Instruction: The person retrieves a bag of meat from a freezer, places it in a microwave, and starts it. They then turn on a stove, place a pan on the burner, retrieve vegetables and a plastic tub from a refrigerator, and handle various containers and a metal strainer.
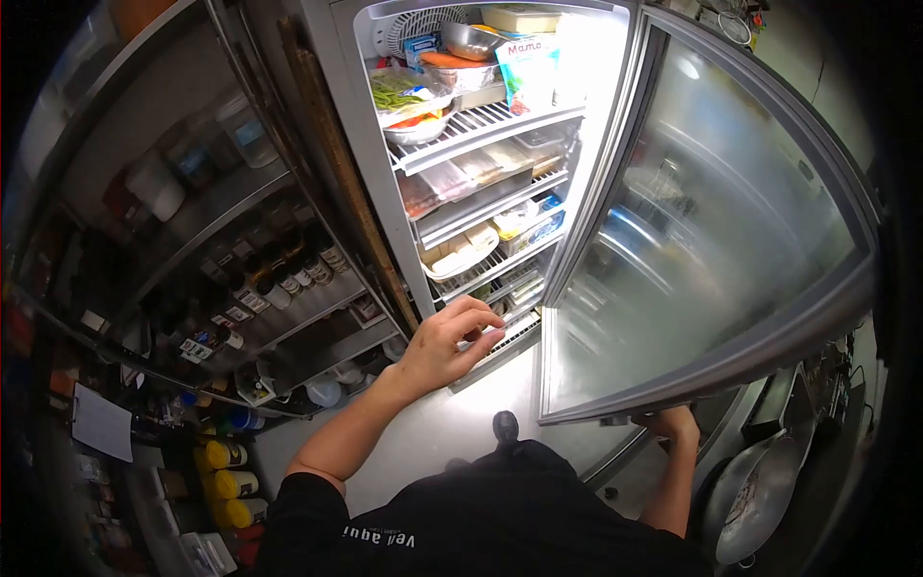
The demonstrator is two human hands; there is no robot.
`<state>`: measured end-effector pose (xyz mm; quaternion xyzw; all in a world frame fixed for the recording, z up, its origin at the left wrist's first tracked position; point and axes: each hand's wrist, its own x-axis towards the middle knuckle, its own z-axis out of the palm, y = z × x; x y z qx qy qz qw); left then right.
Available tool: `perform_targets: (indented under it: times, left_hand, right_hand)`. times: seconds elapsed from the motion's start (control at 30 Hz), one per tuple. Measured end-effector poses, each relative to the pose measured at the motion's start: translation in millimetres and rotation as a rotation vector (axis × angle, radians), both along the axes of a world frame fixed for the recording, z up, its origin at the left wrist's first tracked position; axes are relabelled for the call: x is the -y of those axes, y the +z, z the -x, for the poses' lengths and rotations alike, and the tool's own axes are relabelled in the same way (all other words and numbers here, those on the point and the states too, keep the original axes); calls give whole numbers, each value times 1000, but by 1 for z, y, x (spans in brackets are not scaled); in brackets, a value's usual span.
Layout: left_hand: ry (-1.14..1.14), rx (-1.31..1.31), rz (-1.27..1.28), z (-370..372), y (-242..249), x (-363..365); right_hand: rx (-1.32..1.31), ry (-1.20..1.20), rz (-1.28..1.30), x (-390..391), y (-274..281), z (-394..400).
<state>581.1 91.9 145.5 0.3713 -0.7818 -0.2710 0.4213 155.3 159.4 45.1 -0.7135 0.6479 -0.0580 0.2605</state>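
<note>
My left hand (452, 348) hovers in front of the lower shelves of the lit fridge (375, 163). Its fingers are loosely bent and apart, and it holds nothing. On the right, my right hand (673, 423) grips the edge of the fridge's glass door (721, 231), which stands swung out; part of those fingers is hidden by the door frame. Just beyond my left hand, a white tub of pale blocks (460, 255) sits on a wire shelf. Higher up are a bag of green vegetables (404, 91), a metal bowl (471, 40) and a "Mama" packet (530, 72).
Metal shelving (212, 231) with spice jars (279, 288) and containers runs along the left. Yellow-lidded tubs (231, 484) are stacked below it. A wok (760, 500) rests at the lower right, close to my right arm. A clipboard (101, 423) hangs far left.
</note>
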Motion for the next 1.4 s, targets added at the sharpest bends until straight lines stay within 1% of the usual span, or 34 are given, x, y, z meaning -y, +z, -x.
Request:
perform_targets:
  times: [0.07,0.1,0.13,0.2,0.23,0.27,0.3,0.33,0.4,0.43,0.47,0.5,0.53,0.57,0.6,0.63,0.67,0.7,0.73,0.77,0.8,0.93,0.97,1.0,1.03,1.07,1.1,1.13,1.17,1.2,1.27,1.3,1.37,1.4]
  left_hand:
    - [17,40,16,-2,4,11]
    - [51,58,32,-4,6,16]
    - [54,61,34,-4,10,22]
    - [137,52,24,-4,20,36]
    - [154,81,98,-7,21,48]
    - [170,82,93,-7,26,58]
    - [202,52,122,-6,33,67]
    - [233,22,151,-4,40,76]
    - [213,-220,-58,3,50,93]
    - [177,-367,-138,6,53,101]
    - [225,-438,-207,5,51,115]
    - [181,-668,-339,6,55,126]
    - [126,-897,-470,7,60,137]
    - [154,-1028,-497,8,67,149]
    - [159,-1141,-414,7,68,162]
    - [157,-1225,-349,2,68,179]
    - [155,-1306,-285,-2,69,193]
    - [227,-1369,-277,-4,78,200]
    - [247,-1427,-221,-4,83,206]
    - [246,-1423,-200,-7,86,213]
    - [247,-1421,-179,-10,88,218]
    - [290,-1446,-226,-16,98,225]
    - [175,-1518,-248,-23,95,231]
    - [56,-1586,-269,-26,94,237]
    - [120,-1687,-310,-19,109,233]
    - [123,-1691,-315,-16,112,234]
    - [236,-1535,-295,-14,114,235]
    - [343,-1376,-273,-15,114,236]
    - [205,-1413,-233,-20,105,240]
    - [48,-1692,-351,-42,93,274]
    - [189,-1629,-356,-38,100,281]
    - [188,-1628,-354,-31,111,275]
    - [506,-1601,-591,-14,140,258]
    - [503,-1601,-591,-14,139,259]
  right_hand:
    - [-57,-227,-222,6,-8,36]
    - [-147,-128,-241,12,-13,51]
    - [-144,-125,-238,15,-22,71]
    - [455,-442,-299,13,-50,119]
    - [453,-430,-304,11,-79,152]
    - [665,-436,-204,8,-116,188]
    - [875,-441,-105,13,-134,206]
    - [871,-428,-116,16,-122,208]
    - [590,-679,-348,14,-71,192]
    - [592,-664,-345,15,-64,187]
    - [788,-742,-293,8,-66,186]
    - [986,-818,-241,-5,-77,190]
    - [1135,-831,-257,-14,-152,242]
    - [1367,-919,-353,-20,-198,260]
    - [1332,-1036,-290,-22,-191,229]
    - [1270,-770,-769,-12,-214,238]
    - [1028,-772,-932,-13,-232,222]
    - [660,-874,-1596,26,-233,199]
    - [455,-885,-1565,-5,-314,207]
    - [514,-676,-1627,-3,-352,201]
    - [406,-579,-1643,-4,-380,199]
    - [232,-212,-1470,83,-327,89]
    - [232,-217,-1467,110,-307,65]
    - [179,-37,-1133,139,-288,45]
    - [123,134,-799,166,-267,25]
    - [316,40,-693,191,-243,7]
    - [386,100,-492,223,-238,-9]
    - [344,204,-201,261,-244,-22]
    - [638,314,-50,266,-126,-71]
    - [638,325,119,278,-74,-99]
    - [647,349,187,303,-6,-136]
    - [645,413,266,305,30,-155]
    - [642,473,346,304,82,-184]
    - [631,528,385,305,101,-195]
